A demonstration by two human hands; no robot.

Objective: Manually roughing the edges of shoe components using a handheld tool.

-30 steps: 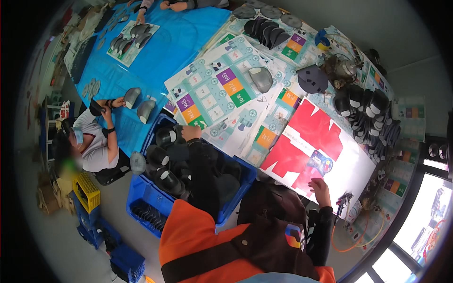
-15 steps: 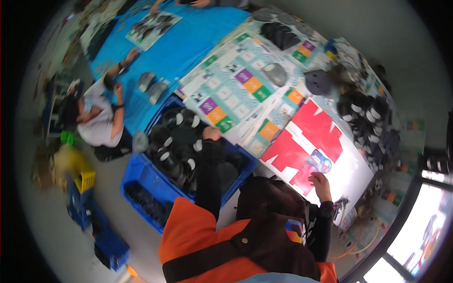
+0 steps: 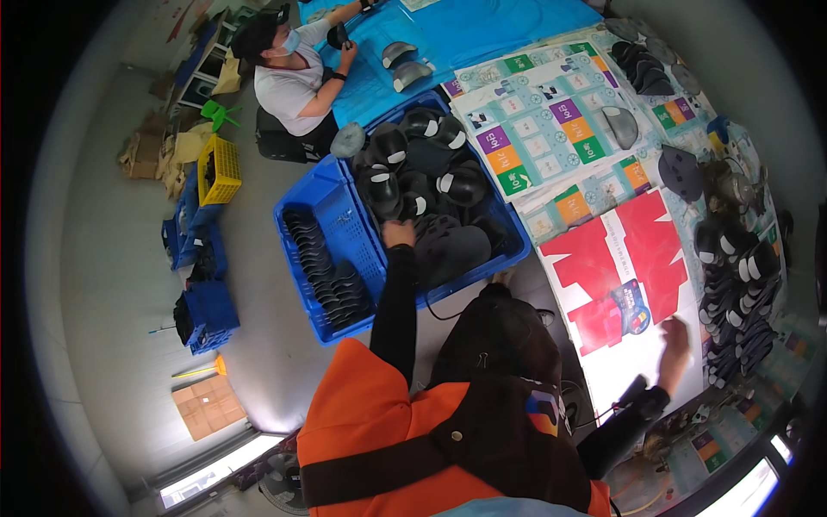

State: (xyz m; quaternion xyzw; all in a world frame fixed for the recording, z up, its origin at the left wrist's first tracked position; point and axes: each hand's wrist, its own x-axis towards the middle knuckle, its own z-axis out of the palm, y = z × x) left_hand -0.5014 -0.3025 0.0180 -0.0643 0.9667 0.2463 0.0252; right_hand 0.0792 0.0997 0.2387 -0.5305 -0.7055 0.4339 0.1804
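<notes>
My left hand [image 3: 398, 233] reaches into a blue crate [image 3: 517, 252] and touches the dark caps piled inside. Its fingertips are partly hidden against a black cap [image 3: 379, 191], so any grip on it does not show. Beside the hand lies a larger dark cap [image 3: 457, 254]. My right hand [image 3: 674, 349], smeared by motion, is over the white margin of a red and white printed sheet [image 3: 594, 258]. Its fingers cannot be made out. Left of it, a small round-ended printed card [image 3: 636, 308] rests on the sheet.
Alongside the crate stands another blue crate [image 3: 289, 250] with rows of curved black pieces. Stacked dark caps [image 3: 732, 302] line the table's right side. A grey shell [image 3: 618, 127] lies on printed sheets. Across the blue-covered table [image 3: 500, 34], a seated person [image 3: 297, 95] holds a dark piece.
The view has turned, so the scene sits further right. My left hand has moved toward the crate's left near side. My right hand has drawn away from the printed card.
</notes>
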